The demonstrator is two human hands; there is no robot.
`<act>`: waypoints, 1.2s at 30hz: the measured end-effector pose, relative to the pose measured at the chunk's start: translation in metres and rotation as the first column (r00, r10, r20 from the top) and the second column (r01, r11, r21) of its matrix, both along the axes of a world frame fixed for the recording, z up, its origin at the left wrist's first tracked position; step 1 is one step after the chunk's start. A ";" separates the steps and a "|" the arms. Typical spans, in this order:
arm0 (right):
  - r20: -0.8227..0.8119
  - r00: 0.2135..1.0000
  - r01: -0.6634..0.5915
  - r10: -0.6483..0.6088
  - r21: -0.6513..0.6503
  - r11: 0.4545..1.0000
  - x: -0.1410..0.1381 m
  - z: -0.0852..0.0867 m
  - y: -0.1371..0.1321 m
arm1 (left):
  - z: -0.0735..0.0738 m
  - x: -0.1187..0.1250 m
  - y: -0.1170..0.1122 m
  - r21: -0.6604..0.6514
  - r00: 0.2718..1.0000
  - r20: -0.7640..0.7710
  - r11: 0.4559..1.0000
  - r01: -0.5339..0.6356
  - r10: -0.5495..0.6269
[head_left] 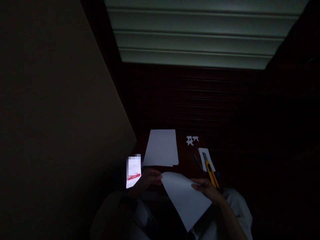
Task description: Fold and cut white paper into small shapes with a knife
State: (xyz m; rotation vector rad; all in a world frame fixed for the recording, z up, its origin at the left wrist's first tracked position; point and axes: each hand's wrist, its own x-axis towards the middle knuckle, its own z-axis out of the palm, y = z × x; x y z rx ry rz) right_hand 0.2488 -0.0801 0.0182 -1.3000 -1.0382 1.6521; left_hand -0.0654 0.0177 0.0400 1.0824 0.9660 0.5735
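Note:
Between my two hands a sheet of white paper point(186, 196) is held up over my lap, tilted and slightly curved. My left hand point(151, 176) pinches its upper left corner. Along the right edge, my right hand point(205, 187) grips the sheet with the thumb on top. Just beyond the paper lies a stack of white sheets point(162, 146) on the dark table. Right of my right hand, a yellow box cutter point(211, 171) rests over a narrow strip of white paper point(203, 154).
A lit phone point(133, 171) with a partly blurred screen stands left of my left hand. Several small folded white paper pieces point(191, 140) lie at the back right. A dark, pen-like object point(197, 161) is beside the strip. A wall point(62, 116) borders the left; slatted shutters point(197, 40) rise behind.

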 end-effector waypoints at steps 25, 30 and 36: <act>0.111 0.994 0.020 -0.022 0.013 1.000 0.006 -0.009 0.000 | 0.008 0.005 -0.003 -0.036 0.998 0.033 0.998 -0.059 0.061; 0.080 0.996 0.046 -0.045 -0.012 0.999 0.007 -0.017 0.000 | 0.010 0.005 -0.004 -0.059 0.993 0.067 0.994 -0.091 0.095; 0.090 0.994 0.069 -0.069 0.002 0.998 0.008 -0.019 0.000 | 0.007 0.006 -0.004 -0.062 0.982 0.158 0.993 -0.096 0.104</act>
